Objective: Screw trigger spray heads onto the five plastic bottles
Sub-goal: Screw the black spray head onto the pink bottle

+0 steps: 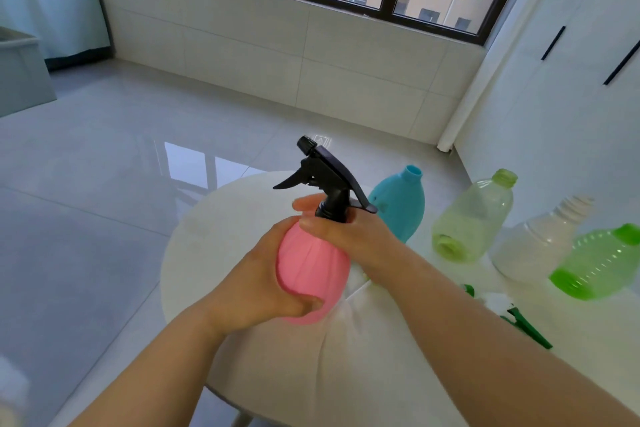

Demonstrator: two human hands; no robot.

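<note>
Two bare forearms reach in from the bottom edge, meeting over a round white counter (194, 218). The left hand (256, 284) cups the lower body of a pink ribbed plastic bottle (308, 270), its grip clenched around the underside with the thumb across the base. The bottle is held tilted above the counter, neck pointing up and away. The right hand (349, 236) wraps the bottle's shoulder, its grip closed around the collar of a black trigger spray head (329, 180) seated on the neck, nozzle facing left.

Just behind the right hand, a blue opaque bottle (401, 204) leans with its open neck up. Further right, a pale yellow-green translucent bottle (474, 218) lies on its side, then a clear colourless bottle (540, 239), then a bright green translucent bottle (602, 263) at the frame's edge; all three show open threaded necks. A green spray part (526, 326) lies close under the right forearm, partly hidden.

The counter's left half is bare up to its curved rim. Beyond the rim is glossy grey tiled floor (104, 184). White cabinets (554, 80) stand close on the right.
</note>
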